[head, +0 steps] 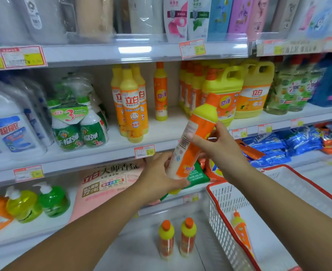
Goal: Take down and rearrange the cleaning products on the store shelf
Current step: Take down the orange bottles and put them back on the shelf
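Centre of frame: orange dish-detergent bottle (196,133) with yellow shoulder and orange cap, held in the air in front of the middle shelf (94,155), tilted with the cap toward upper right. Barcode side faces the camera; label text too blurred to read.

Left hand (161,173) is wrapped round the bottle's base end. Right hand (218,141) pinches its upper body, thumb on the barcode side, fingers behind.

Middle shelf, centre: cluster of 立白 bottles (130,106), and just right of it a lone 奇强 bottle (160,92), upright. Further right stand a 奇强 handled jug (223,94) and a 立白 handled jug (255,94), side by side. Left of centre: green spray-bottle pack (79,124) marked 手榴弹 and "3". Far left: white 超威 jug (10,132).

Price tag (144,151) on the shelf edge reads about 3.50; the upper tag (193,48) reads 22.00.

Lower left: pink 立白 bag (106,182), with "72小时" printed on it.

Bottom centre: two small orange-capped bottles (166,239) upright, side by side. Lower right: white basket with red rim (225,222), one matching bottle (241,231) lying inside.
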### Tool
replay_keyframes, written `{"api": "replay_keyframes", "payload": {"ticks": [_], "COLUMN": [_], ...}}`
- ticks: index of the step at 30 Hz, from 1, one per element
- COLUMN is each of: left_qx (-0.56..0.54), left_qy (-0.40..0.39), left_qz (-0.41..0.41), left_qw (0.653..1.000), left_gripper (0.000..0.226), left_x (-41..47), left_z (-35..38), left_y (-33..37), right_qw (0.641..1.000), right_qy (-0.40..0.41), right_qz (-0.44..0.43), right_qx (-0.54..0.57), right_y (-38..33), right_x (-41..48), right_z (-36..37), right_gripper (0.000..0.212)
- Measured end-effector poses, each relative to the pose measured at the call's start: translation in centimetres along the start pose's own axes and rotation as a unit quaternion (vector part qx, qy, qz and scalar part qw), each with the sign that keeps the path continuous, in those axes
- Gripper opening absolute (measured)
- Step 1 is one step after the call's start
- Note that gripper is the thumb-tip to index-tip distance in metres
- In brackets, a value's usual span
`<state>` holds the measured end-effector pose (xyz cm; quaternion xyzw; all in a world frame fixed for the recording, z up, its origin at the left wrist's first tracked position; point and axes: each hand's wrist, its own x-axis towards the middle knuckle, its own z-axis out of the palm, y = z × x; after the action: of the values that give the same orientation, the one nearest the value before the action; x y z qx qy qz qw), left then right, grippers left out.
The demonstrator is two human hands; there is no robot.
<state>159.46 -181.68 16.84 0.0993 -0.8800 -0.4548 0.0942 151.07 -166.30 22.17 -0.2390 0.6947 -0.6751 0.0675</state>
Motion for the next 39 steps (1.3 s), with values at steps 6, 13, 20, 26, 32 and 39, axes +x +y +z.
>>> {"api": "replay_keyframes", "payload": {"ticks": [6, 13, 20, 26, 32, 39], "left_qx": [-0.076, -0.095, 0.019, -0.165, -0.189, -0.119], "left_qy": [-0.135, -0.106, -0.085, -0.188, -0.120, -0.102], "left_qz": [-0.052, -0.002, 0.033, -0.048, -0.007, 0.004], "left_qw": [0.987, 0.990, 0.996, 0.967, 0.975, 0.988], "left_gripper": [0.080, 0.076, 0.103, 0.058, 0.056, 0.064], "left_x": [0.5, 0.7, 1.0, 1.0, 0.3, -0.2], "left_z": [0.9, 1.2, 3.4, 2.8, 4.0, 4.7], "left_y": [0.1, -0.4, -0.1, 0.0, 0.3, 0.1], "right_qw": [1.000, 0.995, 0.997, 0.995, 0.993, 0.996], "right_qy": [-0.001, -0.087, -0.021, -0.048, -0.078, -0.067], "right_qz": [-0.026, 0.013, -0.019, 0.047, 0.065, 0.031], "right_qx": [0.016, 0.054, -0.065, 0.074, 0.067, -0.040], "right_y": [0.9, 1.2, 1.0, 1.3, 0.7, 0.6], "right_x": [-0.3, 0.2, -0.3, -0.1, -0.1, -0.9], "right_z": [-1.2, -2.7, -2.4, -3.6, -4.5, -5.2], "right_gripper": [0.066, 0.066, 0.080, 0.077, 0.076, 0.083]}}
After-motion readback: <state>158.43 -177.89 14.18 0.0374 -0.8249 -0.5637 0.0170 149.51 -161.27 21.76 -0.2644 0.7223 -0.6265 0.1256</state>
